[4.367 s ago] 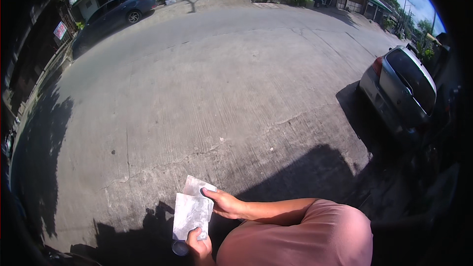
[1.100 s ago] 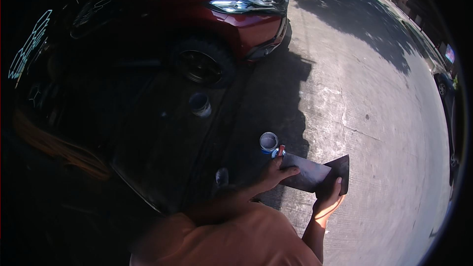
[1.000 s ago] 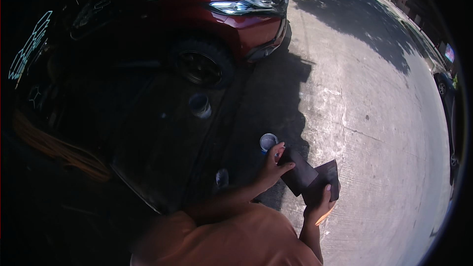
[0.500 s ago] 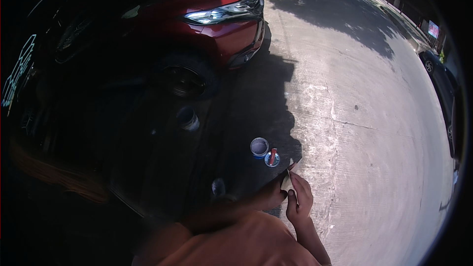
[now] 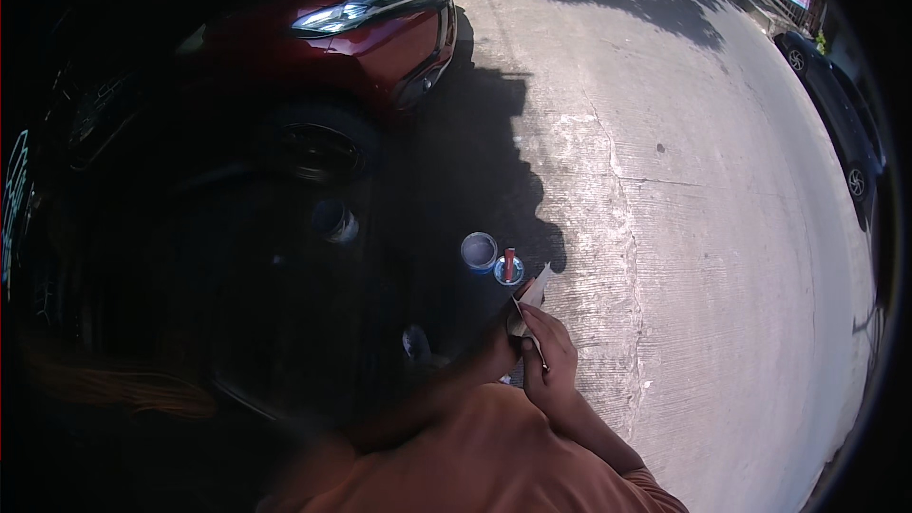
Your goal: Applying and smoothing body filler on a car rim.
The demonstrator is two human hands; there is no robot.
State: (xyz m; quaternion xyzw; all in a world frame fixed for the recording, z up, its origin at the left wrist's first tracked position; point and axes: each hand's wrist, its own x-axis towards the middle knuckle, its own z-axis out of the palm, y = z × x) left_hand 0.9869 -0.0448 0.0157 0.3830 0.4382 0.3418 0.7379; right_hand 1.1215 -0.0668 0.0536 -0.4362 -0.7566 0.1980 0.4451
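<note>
A thin, pale folded sheet, perhaps paper or sandpaper, stands between my two hands. My left hand is in shadow and grips its near left side; its fingers are partly hidden. My right hand holds the sheet's right side, fingers together along it and thumb bent inward. Just beyond them on the ground sits an open round can with greyish contents. Touching or very close to it is a round blue-and-white lid, with a small red object lying on it.
A red car stands at the upper left, its front wheel in deep shade. Near the wheel is a bucket. A pale container shows dimly left of my hands. Sunlit concrete stretches right toward a dark parked car.
The whole view has shifted, so the car, can and hands sit further left and higher. The sheet is now turned and shows more of its pale surface above my fingers.
</note>
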